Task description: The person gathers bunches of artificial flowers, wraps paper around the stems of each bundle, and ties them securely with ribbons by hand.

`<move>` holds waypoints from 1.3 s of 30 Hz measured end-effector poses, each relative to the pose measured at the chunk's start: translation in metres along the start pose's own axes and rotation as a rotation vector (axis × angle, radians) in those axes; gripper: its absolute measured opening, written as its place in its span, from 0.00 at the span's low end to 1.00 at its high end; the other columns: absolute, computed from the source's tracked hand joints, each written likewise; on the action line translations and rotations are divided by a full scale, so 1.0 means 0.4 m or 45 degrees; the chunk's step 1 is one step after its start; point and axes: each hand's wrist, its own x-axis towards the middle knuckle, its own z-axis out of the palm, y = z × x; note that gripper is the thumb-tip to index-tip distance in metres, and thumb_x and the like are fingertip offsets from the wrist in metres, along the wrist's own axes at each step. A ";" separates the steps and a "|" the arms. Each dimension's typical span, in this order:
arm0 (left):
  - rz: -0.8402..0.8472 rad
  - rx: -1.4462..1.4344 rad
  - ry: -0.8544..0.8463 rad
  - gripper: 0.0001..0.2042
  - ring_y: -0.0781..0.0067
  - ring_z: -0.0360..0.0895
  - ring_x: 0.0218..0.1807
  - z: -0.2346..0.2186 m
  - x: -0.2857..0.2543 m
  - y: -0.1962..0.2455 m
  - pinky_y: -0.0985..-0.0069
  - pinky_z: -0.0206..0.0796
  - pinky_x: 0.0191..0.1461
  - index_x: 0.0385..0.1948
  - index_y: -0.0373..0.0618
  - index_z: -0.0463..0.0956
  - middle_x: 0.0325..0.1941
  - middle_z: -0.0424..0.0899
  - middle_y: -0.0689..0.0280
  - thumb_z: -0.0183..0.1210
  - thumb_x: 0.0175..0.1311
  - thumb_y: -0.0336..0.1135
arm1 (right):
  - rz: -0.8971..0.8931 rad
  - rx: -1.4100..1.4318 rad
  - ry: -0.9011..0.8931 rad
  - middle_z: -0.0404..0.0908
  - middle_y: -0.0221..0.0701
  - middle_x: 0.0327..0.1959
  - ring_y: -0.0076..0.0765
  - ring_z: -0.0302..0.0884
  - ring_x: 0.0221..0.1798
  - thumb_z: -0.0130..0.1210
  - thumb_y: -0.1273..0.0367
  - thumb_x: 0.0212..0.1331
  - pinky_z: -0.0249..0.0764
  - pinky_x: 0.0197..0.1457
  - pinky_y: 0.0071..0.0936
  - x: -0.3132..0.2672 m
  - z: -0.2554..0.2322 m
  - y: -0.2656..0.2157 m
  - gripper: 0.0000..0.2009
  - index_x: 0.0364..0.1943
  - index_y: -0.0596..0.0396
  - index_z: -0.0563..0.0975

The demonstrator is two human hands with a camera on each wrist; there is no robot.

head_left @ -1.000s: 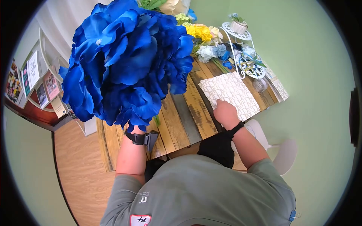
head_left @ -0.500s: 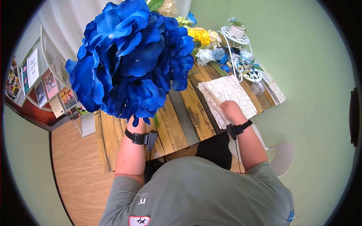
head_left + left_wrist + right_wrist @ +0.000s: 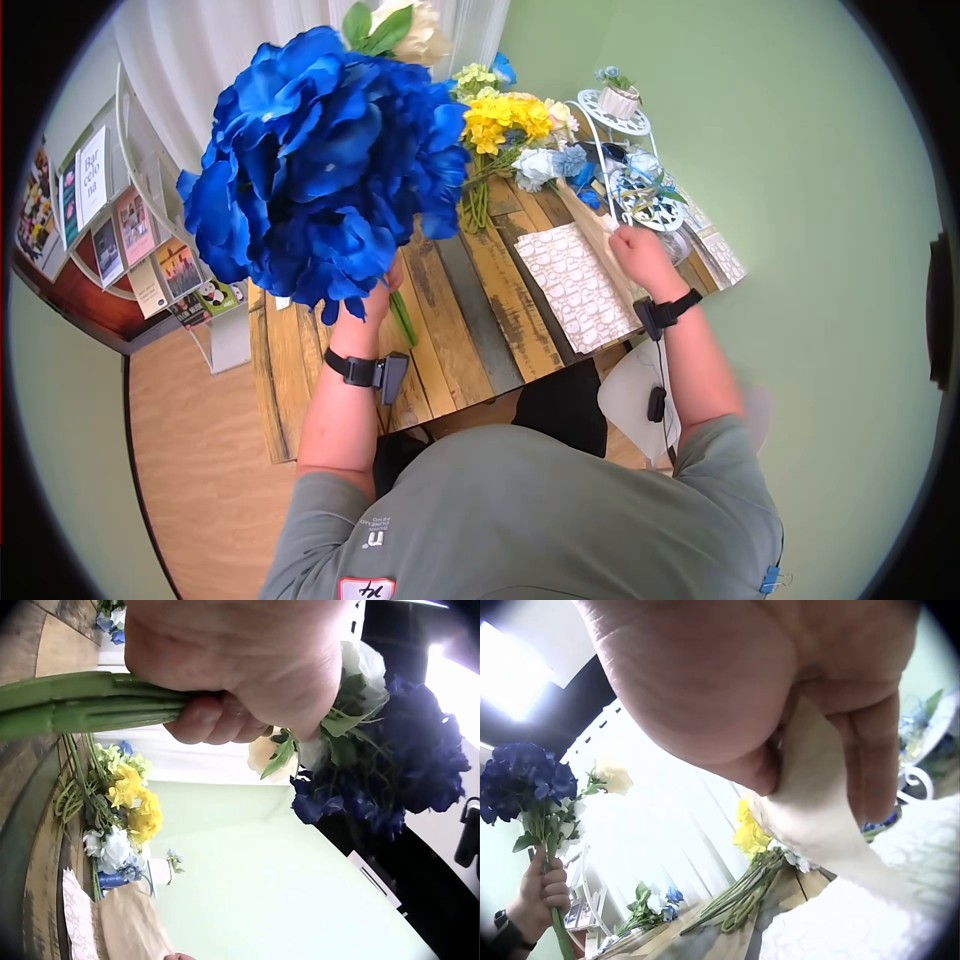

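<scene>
Left hand (image 3: 232, 664): green stems (image 3: 82, 705) gripped in tightly curled fingers; blue flowers (image 3: 320, 165) held above the table (image 3: 455, 350), toward its left edge. Yellow flowers (image 3: 505, 120): laid toward the far edge. Patterned paper (image 3: 572, 285): laid by the near edge, rightward. Right hand (image 3: 643, 257): paper's raised edge pinched between thumb and fingers.

Head view faces down; close wrist views share blue flowers (image 3: 424, 754).

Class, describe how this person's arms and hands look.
Short grey-green sleeves; gloveless left hand and right hand; on each wrist, a black strap with a dark, blocky device. A thin black cable hangs from the right one.
</scene>
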 end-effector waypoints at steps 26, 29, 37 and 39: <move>-0.084 -0.315 0.294 0.19 0.85 0.44 0.16 -0.181 -0.113 0.350 0.80 0.36 0.18 0.36 0.49 0.67 0.17 0.51 0.77 0.45 0.78 0.55 | 0.186 1.814 -0.174 0.84 0.30 0.39 0.26 0.78 0.40 0.51 0.68 0.70 0.73 0.47 0.27 0.002 0.292 -0.376 0.11 0.42 0.63 0.79; -0.124 -0.248 0.305 0.18 0.85 0.44 0.16 -0.174 -0.098 0.364 0.80 0.36 0.19 0.36 0.49 0.66 0.17 0.52 0.77 0.45 0.79 0.54 | 0.276 1.360 -0.153 0.83 0.35 0.33 0.30 0.79 0.37 0.52 0.66 0.69 0.73 0.42 0.31 -0.002 0.414 -0.226 0.12 0.36 0.63 0.79; -0.196 -0.284 0.157 0.17 0.85 0.46 0.16 -0.138 -0.027 0.299 0.80 0.39 0.19 0.37 0.49 0.66 0.18 0.53 0.77 0.44 0.79 0.52 | 0.213 0.620 -0.071 0.80 0.54 0.31 0.63 0.78 0.36 0.51 0.63 0.67 0.73 0.40 0.47 -0.079 0.494 -0.112 0.15 0.31 0.65 0.76; -0.227 -0.292 0.153 0.17 0.85 0.46 0.16 -0.128 -0.014 0.275 0.81 0.38 0.19 0.38 0.49 0.66 0.18 0.53 0.78 0.44 0.79 0.53 | 0.235 0.593 -0.121 0.79 0.54 0.31 0.64 0.77 0.38 0.51 0.64 0.66 0.73 0.41 0.47 -0.093 0.498 -0.109 0.15 0.32 0.65 0.76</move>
